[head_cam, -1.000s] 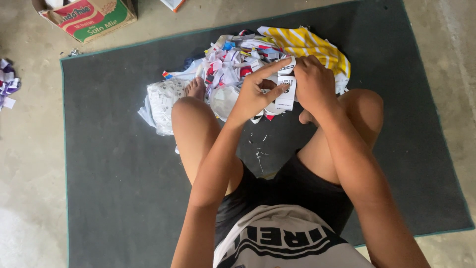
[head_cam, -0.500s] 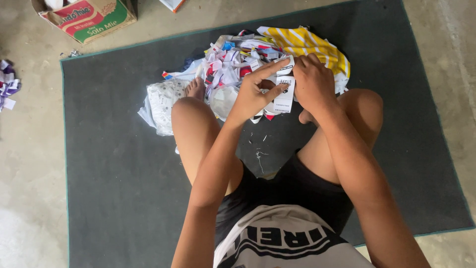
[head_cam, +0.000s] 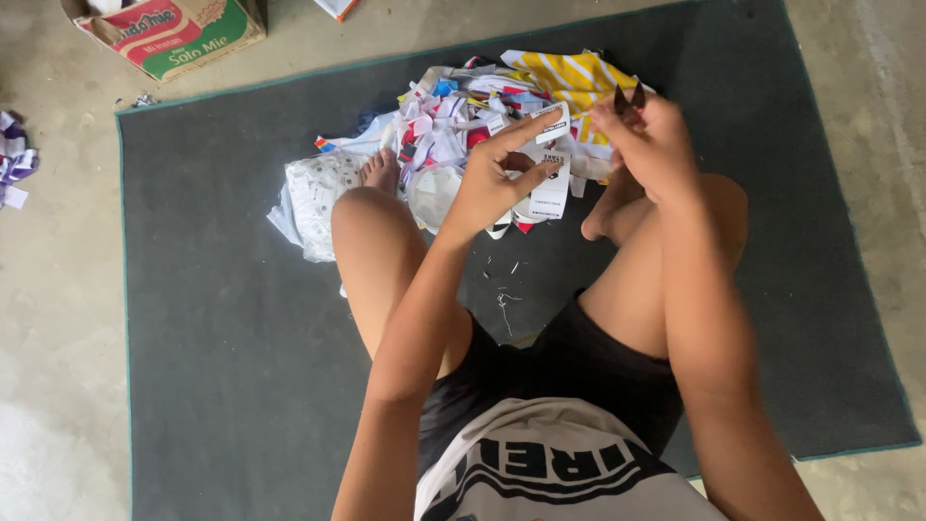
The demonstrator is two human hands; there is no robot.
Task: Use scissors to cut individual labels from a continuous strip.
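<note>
A dark grey mat point(head_cam: 222, 318) covers the concrete floor, and on it, beyond the person's bare knees, lies a heap of cut paper and fabric scraps point(head_cam: 463, 125) beside a yellow striped cloth point(head_cam: 571, 75), with a cardboard box point(head_cam: 169, 29) off the mat's far corner. The left hand point(head_cam: 497, 183) pinches a white printed label strip point(head_cam: 553, 169) above the heap; thin, light and floppy, it looks best held near its edge. The right hand point(head_cam: 648, 140) is closed around small dark snips point(head_cam: 629, 96), apart from the strip, nothing between them.
</note>
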